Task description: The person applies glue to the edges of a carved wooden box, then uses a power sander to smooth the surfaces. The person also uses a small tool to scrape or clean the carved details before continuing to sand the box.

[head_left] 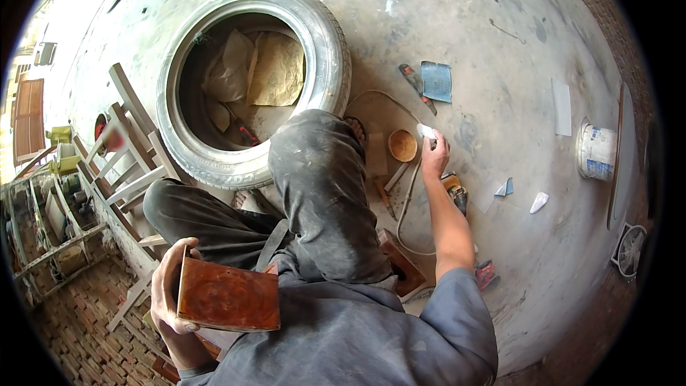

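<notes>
In my left hand (pixel 166 289), fingers wrapped round its side, is a reddish-brown, glossy wooden box (pixel 229 297), held tilted by my left hip. My right hand (pixel 434 156) reaches forward over the floor, its fingers closed on a small white wad (pixel 426 131), perhaps cloth. Just left of that hand stands a small round bowl (pixel 402 145) with a tan inside. A pale cord (pixel 404 218) runs past the bowl and under my right wrist. Beside my right forearm lies a yellow and black power tool (pixel 455 191).
A large tyre (pixel 325 36) lies ahead, with sheets and a screwdriver inside. Blue sandpaper (pixel 436 81) and a red-black tool (pixel 414 82) lie beyond my right hand. A wooden frame (pixel 132 171) stands left. Another box (pixel 411 264) sits by my right hip; a white bucket (pixel 597 150) is far right.
</notes>
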`<action>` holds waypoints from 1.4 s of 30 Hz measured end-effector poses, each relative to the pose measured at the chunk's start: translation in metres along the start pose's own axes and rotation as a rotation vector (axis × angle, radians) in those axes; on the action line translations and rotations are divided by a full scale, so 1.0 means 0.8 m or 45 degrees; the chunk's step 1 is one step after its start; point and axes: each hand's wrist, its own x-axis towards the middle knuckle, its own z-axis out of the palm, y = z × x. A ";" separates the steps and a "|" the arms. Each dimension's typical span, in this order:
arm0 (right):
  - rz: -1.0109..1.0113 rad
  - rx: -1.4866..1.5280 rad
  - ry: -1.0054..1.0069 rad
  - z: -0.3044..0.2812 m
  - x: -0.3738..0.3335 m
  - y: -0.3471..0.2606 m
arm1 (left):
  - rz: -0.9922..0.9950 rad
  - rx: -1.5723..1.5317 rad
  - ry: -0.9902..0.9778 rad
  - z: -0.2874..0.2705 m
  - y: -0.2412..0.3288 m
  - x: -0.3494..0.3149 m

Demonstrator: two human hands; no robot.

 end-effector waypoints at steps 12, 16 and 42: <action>0.084 0.005 0.074 0.021 -0.016 0.018 | -0.065 0.035 -0.042 -0.004 0.002 -0.002; 0.308 -0.176 -0.088 0.012 -0.048 -0.015 | -0.094 0.117 -0.046 -0.007 0.003 -0.007; 0.193 0.431 -0.317 -0.055 0.042 -0.060 | 0.069 -0.320 0.005 -0.001 0.051 0.019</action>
